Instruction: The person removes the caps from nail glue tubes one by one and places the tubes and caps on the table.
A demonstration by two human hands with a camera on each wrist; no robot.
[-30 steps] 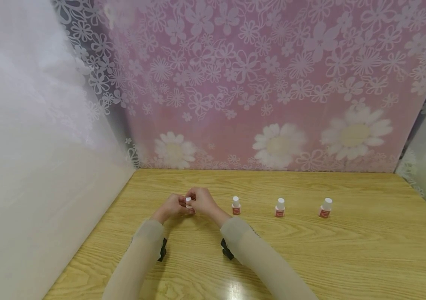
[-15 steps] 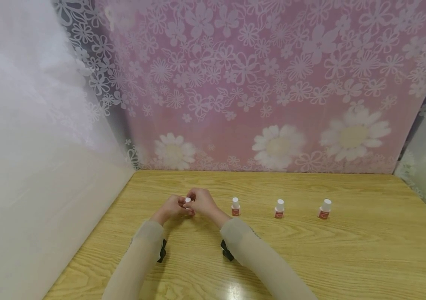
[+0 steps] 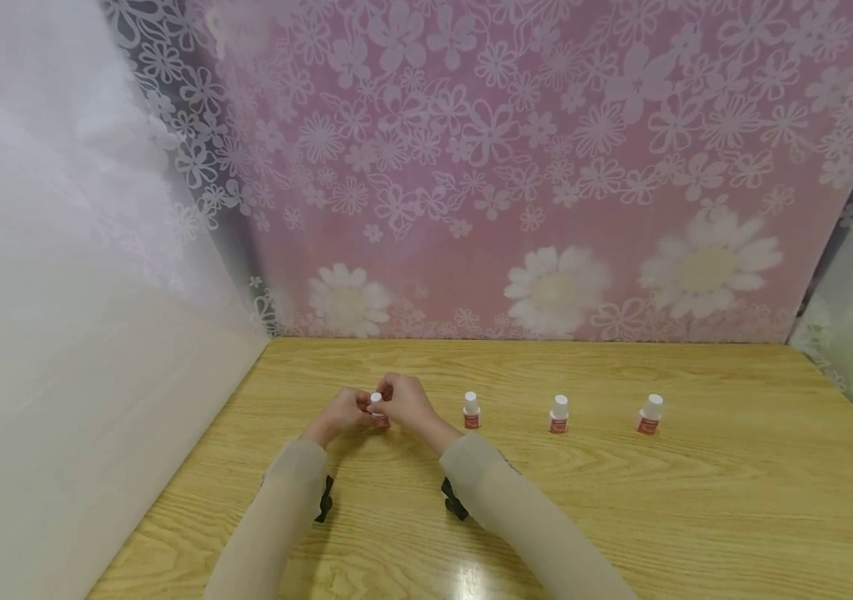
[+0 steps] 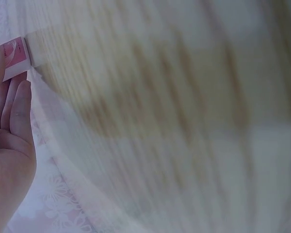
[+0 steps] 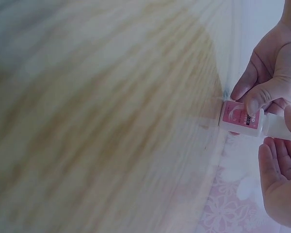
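Both hands meet at a small white bottle with a red-pink label, toward the left of the table. My left hand holds its body; in the right wrist view the left thumb lies across the label. Around the white cap, my right hand pinches with thumb and fingers. The bottle appears upright with its base at the tabletop. In the left wrist view, only the lower part of the bottle shows beside the left hand; its cap is out of that view.
Three matching capped bottles stand upright in a row to the right: a near one, a middle one and a far one. A floral curtain closes the back of the wooden table; a white sheet borders its left.
Both hands stay at the same bottle in nearly the same place. The right fingers have shifted slightly at the cap, and a bit more of the label shows.
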